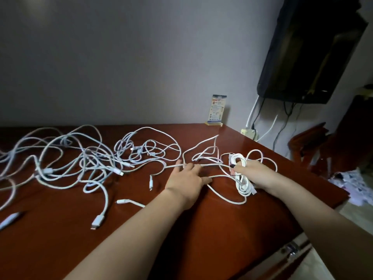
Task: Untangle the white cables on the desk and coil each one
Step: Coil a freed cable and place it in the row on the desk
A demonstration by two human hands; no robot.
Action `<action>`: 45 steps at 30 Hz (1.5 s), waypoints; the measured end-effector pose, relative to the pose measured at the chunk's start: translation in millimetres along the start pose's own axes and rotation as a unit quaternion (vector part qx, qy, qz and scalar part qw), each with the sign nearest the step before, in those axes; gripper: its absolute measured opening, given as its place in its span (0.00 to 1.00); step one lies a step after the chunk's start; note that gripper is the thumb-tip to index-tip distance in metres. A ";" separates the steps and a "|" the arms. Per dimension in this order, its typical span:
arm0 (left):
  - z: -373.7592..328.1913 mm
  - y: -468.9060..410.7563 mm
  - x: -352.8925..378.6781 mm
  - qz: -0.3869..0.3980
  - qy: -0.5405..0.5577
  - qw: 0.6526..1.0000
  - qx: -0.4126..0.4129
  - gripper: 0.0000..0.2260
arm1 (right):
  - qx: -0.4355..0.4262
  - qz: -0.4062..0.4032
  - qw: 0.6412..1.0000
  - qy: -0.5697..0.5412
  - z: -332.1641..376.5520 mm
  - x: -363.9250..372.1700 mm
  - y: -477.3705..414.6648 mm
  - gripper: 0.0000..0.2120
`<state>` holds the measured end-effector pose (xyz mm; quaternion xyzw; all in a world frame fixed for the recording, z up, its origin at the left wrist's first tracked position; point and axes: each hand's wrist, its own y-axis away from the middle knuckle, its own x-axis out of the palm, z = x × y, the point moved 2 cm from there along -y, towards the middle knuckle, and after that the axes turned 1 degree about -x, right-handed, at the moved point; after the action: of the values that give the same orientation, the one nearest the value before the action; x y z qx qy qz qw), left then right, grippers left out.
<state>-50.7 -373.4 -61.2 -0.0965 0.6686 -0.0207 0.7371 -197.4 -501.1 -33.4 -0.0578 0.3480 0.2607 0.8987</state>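
White cables (pixel 80 158) sprawl in a loose tangle over the red-brown table (pixel 60 229), from nine to ten o'clock of the left hand (pixel 186 178). That hand lies flat, fingers straight, on a single strand (pixel 222 176) running toward three o'clock. At that end the right hand (pixel 255 172) curls round a coiled bundle (pixel 243 187), its loops showing above and below the fingers. A card stand (pixel 217 110) stands at twelve o'clock by the wall.
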 end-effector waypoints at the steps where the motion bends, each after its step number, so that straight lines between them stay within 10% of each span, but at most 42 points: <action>1: 12.8 5.8 -1.4 -0.003 -0.017 1.000 -0.004 0.22 | -0.004 0.031 0.999 -0.017 10.8 11.6 -1.3 0.05; 18: 232.2 151.2 -12.1 0.032 -0.043 0.975 -0.216 0.20 | -0.165 0.236 0.951 -0.111 181.5 225.6 15.2 0.09; 27: 205.5 150.7 -43.5 -0.022 -0.141 0.954 -0.263 0.15 | -0.148 0.284 0.937 -0.139 202.8 189.0 27.5 0.07; 34: 163.1 112.0 -55.1 0.030 -0.168 0.945 -0.278 0.14 | -0.062 0.155 0.984 -0.063 136.8 93.2 10.3 0.08; 45: 187.8 128.2 -23.4 -0.040 0.128 0.899 -0.417 0.05 | -0.020 -0.016 0.995 0.097 54.8 64.0 -51.7 0.13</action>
<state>120.0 -222.5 -43.7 -0.4179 0.7004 0.2184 0.5358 -98.7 -502.4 -38.2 -0.1066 0.4272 0.2463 0.8634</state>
